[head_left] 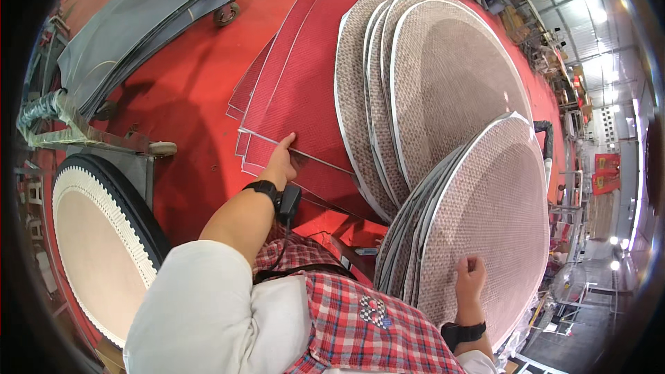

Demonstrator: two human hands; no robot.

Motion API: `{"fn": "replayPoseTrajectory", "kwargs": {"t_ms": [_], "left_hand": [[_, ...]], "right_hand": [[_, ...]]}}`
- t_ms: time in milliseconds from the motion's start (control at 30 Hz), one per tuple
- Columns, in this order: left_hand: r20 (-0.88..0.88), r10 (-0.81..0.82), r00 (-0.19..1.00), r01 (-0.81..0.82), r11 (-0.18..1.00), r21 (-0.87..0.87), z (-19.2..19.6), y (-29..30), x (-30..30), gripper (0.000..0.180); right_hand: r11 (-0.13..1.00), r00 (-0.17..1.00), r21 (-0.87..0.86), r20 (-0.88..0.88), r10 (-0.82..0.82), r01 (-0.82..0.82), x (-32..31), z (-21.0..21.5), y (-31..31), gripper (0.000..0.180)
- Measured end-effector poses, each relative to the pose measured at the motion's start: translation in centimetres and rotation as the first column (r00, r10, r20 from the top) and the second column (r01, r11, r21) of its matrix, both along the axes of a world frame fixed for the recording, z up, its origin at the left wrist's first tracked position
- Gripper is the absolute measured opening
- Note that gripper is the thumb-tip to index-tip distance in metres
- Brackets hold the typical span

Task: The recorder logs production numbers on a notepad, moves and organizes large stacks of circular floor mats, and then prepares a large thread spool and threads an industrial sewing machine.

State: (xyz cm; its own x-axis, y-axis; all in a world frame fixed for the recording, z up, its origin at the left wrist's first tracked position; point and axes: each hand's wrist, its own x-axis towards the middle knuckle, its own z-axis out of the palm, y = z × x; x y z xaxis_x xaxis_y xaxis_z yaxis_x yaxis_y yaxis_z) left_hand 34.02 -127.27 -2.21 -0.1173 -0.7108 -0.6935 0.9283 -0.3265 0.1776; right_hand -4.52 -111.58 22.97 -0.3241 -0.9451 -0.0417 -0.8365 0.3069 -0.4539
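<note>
1. Nearest my view is my own chest in a red plaid apron (360, 325) over a white sleeve (201, 312); both forearms rise from it, each wrist in a black strap.
2. My right hand (471, 278) lies on the front round disc (495, 215); the fingers curl against its face near the lower edge, though I cannot tell whether they pinch it; the disc leans upright at the front of a tight stack, and the hand sits low on it.
3. My left hand (282, 159) pinches the near edge of a dark red sheet (305, 90); fingers closed on it, thumb on top; the sheet lies flat, fanned with others beneath it.
4. The discs are woven, tan-brown, basket-textured, rimmed in pale trim; a second stack of discs (443, 76) leans behind, overlapping the red sheets.
5. Farther left a cream round panel (93, 249) with a toothed white border; grey sheets (145, 14) on a wheeled cart; red floor (187, 97) under all.
</note>
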Motion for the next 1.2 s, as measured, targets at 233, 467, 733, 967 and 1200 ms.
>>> {"fn": "replayPoseTrajectory", "kwargs": {"t_ms": [233,467,733,967,1200], "left_hand": [[0.688,0.091,0.720,0.351,0.807,-0.474,12.1,-1.2,0.3,0.032],[0.911,0.274,0.308,0.809,0.428,-0.402,22.1,-6.1,-5.5,0.044],[0.862,0.230,0.452,0.838,0.222,-0.498,18.3,-8.8,-5.6,0.046],[0.908,-0.109,0.406,0.823,0.476,-0.310,7.0,-5.1,3.7,0.022],[0.764,-0.554,0.331,0.846,0.533,0.020,0.6,-4.5,5.2,0.035]], "right_hand": [[0.895,0.797,-0.266,0.412,0.442,-0.359,12.8,1.9,-11.7,0.040],[0.730,0.808,-0.498,0.093,0.582,-0.469,23.2,5.8,-19.7,0.054],[0.825,0.920,-0.541,0.385,0.066,0.167,17.6,3.4,-25.9,0.035],[0.756,0.734,-0.422,0.670,-0.112,0.500,9.5,10.0,-21.8,0.016],[0.674,0.595,-0.344,0.784,-0.178,0.654,5.2,9.1,-19.1,0.014]]}}
